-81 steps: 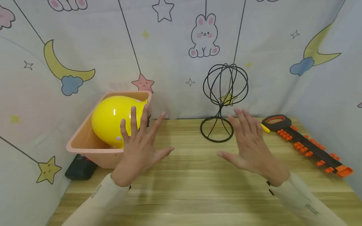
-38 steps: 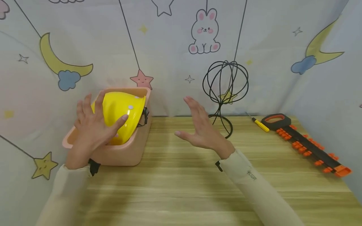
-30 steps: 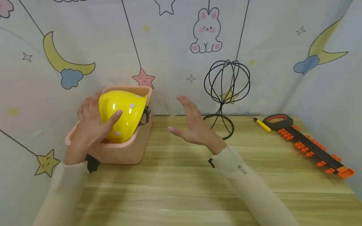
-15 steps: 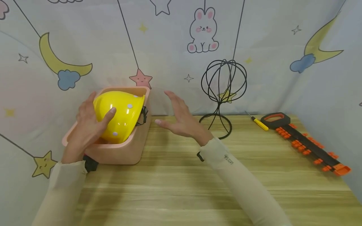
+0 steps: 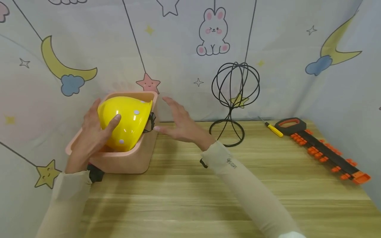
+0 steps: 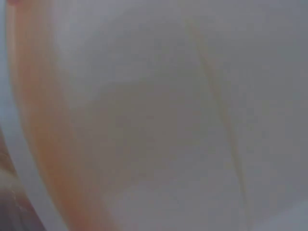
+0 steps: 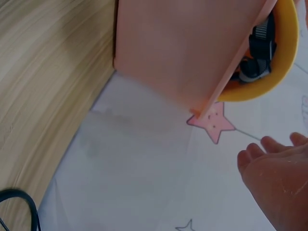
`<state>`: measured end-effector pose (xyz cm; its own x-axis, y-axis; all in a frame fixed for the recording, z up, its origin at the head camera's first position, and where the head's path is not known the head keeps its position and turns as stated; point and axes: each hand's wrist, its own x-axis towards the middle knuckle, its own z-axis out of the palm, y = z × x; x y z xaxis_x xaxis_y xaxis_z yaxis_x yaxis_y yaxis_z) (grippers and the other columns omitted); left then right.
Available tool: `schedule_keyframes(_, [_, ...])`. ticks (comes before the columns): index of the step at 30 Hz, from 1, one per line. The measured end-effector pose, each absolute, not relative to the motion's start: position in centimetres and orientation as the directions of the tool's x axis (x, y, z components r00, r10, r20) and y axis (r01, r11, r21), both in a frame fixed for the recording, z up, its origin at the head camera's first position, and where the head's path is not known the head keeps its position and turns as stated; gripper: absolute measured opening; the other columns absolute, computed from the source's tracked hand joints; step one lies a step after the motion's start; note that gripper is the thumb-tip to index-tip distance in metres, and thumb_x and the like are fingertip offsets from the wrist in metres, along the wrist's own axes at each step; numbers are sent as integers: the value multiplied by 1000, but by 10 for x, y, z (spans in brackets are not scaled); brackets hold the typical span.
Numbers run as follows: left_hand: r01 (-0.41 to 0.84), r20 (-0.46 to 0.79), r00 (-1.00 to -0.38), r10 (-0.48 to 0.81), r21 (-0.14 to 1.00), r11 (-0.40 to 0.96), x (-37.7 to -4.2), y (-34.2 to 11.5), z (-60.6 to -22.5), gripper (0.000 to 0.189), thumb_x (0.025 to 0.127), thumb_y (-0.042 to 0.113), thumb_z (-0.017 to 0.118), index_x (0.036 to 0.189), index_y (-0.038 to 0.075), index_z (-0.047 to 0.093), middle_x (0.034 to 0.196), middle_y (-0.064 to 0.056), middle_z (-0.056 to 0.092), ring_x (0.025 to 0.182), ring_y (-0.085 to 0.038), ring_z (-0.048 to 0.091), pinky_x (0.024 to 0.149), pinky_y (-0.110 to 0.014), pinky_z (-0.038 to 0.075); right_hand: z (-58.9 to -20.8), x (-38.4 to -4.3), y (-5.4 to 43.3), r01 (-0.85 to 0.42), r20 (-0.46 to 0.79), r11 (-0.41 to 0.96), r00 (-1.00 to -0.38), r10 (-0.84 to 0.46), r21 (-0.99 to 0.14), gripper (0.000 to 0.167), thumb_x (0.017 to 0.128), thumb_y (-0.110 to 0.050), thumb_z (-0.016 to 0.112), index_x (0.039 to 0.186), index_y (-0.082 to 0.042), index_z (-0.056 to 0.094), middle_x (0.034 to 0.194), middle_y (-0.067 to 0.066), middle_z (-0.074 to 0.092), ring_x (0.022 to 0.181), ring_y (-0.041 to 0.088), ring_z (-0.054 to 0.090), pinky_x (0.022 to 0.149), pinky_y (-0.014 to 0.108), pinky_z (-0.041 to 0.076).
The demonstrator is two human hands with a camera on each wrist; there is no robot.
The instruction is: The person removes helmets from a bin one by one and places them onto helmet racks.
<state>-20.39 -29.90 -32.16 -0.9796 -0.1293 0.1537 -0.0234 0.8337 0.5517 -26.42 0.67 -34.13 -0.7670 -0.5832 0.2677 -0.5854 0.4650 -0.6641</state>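
All the fingers point(image 5: 176, 108) that show are uncurled and grip nothing: your left hand point(image 5: 93, 130) lies along the left side of the yellow helmet point(image 5: 126, 120), touch uncertain, and your right hand point(image 5: 184, 127) has just come closer to its rim, so the helmet, tilted inside the pink bin point(image 5: 125, 163), is now between the two. Your right sleeve point(image 5: 245, 185) bears dark lettering point(image 5: 231, 163), too small to read.

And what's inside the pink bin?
A yellow hard hat with a black strap sits tilted in the pink bin; the left hand partly covers it. Anything underneath is hidden.
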Motion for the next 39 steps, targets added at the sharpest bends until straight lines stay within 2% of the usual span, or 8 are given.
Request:
schedule_keyframes(8, [-27, 123, -985, -124, 596, 803, -205, -305, -323, 99, 105, 70, 43, 171, 30, -19, 180, -25, -3, 155, -59, 20, 123, -84, 19, -339, -269, -15, -587, 237, 450, -747, -621, -673, 108, 95, -57, 71, 174, -23, 7, 184, 0, 8, 170, 29, 15, 136, 62, 19])
schedule_keyframes(15, [-65, 78, -986, -149, 637, 768, -208, -307, -322, 99, 106, 68, 41, 171, 26, -20, 179, -28, -4, 155, -60, 19, 126, -80, 19, -336, -277, -37, -591, 203, 469, -737, -644, -657, 106, 95, -59, 67, 173, -17, 8, 183, 3, 13, 168, 28, 18, 138, 56, 16])
schedule_keyframes(20, [-113, 41, -983, -180, 637, 763, -211, -306, -319, 102, 106, 70, 40, 171, 22, -21, 179, -30, -6, 158, -60, 15, 126, -81, 18, -335, -283, -49, -585, 187, 484, -741, -645, -650, 106, 95, -62, 68, 173, -23, 8, 183, -1, 14, 167, 27, 20, 138, 56, 19])
schedule_keyframes(25, [-153, -7, -981, -195, 647, 747, -212, -308, -320, 104, 104, 75, 39, 170, 26, -25, 178, -31, -3, 154, -59, 21, 126, -78, 23, -336, -287, -56, -581, 176, 476, -736, -654, -661, 105, 95, -62, 67, 172, -25, 7, 183, -2, 12, 168, 27, 17, 138, 57, 16])
schedule_keyframes(33, [-189, -50, -976, -211, 672, 716, -212, -308, -318, 108, 101, 79, 39, 169, 26, -26, 177, -32, 1, 152, -57, 25, 126, -76, 28, -337, -293, -61, -577, 202, 440, -735, -647, -688, 99, 95, -59, 68, 170, -29, 11, 179, 1, 22, 162, 26, 28, 135, 57, 27])
schedule_keyframes(39, [-227, -98, -970, -223, 698, 679, -209, -307, -317, 112, 98, 85, 38, 168, 27, -28, 176, -32, 6, 149, -55, 32, 125, -73, 32, -336, -293, -65, -579, 198, 433, -727, -657, -691, 99, 96, -59, 68, 171, -28, 12, 179, 2, 22, 162, 26, 28, 136, 56, 26])
